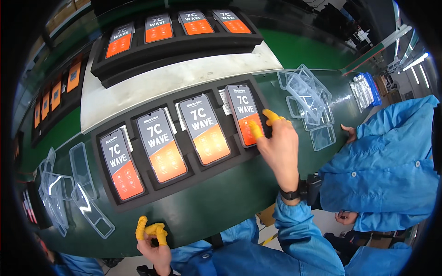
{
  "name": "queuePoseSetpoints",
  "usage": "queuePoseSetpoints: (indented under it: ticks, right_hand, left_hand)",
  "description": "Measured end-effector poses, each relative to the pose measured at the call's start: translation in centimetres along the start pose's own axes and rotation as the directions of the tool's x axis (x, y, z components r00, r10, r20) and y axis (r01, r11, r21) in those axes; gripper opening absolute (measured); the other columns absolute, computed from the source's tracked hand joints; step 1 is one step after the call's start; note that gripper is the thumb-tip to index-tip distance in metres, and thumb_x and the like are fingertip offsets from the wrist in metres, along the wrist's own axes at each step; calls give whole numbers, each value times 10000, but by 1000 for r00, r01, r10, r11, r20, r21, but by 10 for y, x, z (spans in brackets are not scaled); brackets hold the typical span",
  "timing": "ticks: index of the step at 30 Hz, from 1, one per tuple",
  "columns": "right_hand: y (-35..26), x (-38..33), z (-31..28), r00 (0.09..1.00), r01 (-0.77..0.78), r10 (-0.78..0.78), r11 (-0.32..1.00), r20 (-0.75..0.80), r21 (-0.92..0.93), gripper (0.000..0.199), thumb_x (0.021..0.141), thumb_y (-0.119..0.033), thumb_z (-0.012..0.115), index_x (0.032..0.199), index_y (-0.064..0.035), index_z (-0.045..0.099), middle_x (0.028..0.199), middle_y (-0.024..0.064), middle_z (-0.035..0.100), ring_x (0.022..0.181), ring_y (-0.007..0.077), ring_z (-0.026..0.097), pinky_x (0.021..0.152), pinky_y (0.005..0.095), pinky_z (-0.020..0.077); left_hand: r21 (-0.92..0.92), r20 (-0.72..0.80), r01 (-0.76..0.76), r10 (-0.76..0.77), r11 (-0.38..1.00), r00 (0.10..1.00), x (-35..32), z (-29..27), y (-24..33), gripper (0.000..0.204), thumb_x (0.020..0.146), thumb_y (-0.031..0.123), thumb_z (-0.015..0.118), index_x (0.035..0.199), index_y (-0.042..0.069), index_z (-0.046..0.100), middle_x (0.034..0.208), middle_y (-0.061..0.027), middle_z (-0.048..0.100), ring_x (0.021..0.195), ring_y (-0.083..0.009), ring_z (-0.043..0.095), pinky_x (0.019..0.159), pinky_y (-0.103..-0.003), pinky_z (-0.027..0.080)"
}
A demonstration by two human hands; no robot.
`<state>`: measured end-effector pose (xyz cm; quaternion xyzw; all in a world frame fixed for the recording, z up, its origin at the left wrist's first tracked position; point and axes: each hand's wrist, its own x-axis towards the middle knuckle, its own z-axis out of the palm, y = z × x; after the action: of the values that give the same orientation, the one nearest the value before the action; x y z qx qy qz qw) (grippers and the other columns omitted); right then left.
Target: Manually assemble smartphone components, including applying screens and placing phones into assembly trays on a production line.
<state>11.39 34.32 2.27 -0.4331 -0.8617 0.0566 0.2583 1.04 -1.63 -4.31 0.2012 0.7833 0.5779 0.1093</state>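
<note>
My right hand [280, 142], with yellow finger cots on its fingertips, is over the rightmost smartphone [244, 117] in the near black foam tray [202, 174]. Its thumb rests on the orange part of the phone's face, and the forefinger is spread apart just past the phone's right edge. My left hand [154, 243], also in yellow finger cots, is at the table's front edge with nothing in it, its fingers partly bent and apart. Several other phones with grey and orange faces, among them the leftmost phone [122, 163], lie face up in the tray's slots.
Clear plastic cases lie in a left pile [78, 188] and a right pile [308, 99] on the green table [193, 204]. Another foam tray [179, 53] of phones stands behind, on a pale board [133, 99]. A co-worker in a blue coat [377, 170] stands at the right.
</note>
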Motion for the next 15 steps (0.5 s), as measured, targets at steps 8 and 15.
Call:
queuePoseSetpoints:
  ticks: [8,15]
  right_hand:
    - [-24,23,20,976,-113,139,981,168,-158,694,762,-453,791,1218,45,630,847,212,672,860,379,633,709,445,531]
    - [-28,17,13,998,-25,36,976,45,-219,652,712,-366,844,1196,28,651,891,204,677,880,374,626,748,440,525]
  left_hand:
    - [17,-21,-4,4,1000,1000,0,3,0,440,951,29,635,1368,-16,503,899,-103,690,685,-95,598,635,-212,481]
    - [32,5,-28,28,999,1000,-2,0,-2,442,941,2,625,1365,-24,502,891,-110,694,699,-102,614,654,-214,493]
